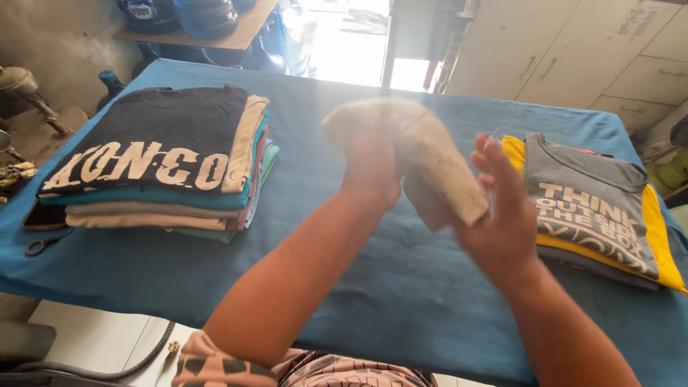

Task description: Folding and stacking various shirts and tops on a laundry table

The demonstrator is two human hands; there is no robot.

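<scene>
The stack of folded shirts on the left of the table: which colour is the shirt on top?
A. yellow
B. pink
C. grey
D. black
D: the stack of folded shirts is topped by a black shirt with pale lettering, while the grey shirt lies on the yellow one at the right side.

There is one view only, from a camera worn on the person's head. It looks forward and steeply down over the forearms onto the blue-covered desk (401,287), close enough that both raised hands fill the middle of the picture. The near edge of the desk runs along the bottom, with floor showing below it at the left. The far edge lies near the top, where a bright doorway (344,43) and pale cabinets (573,50) show beyond.
</scene>
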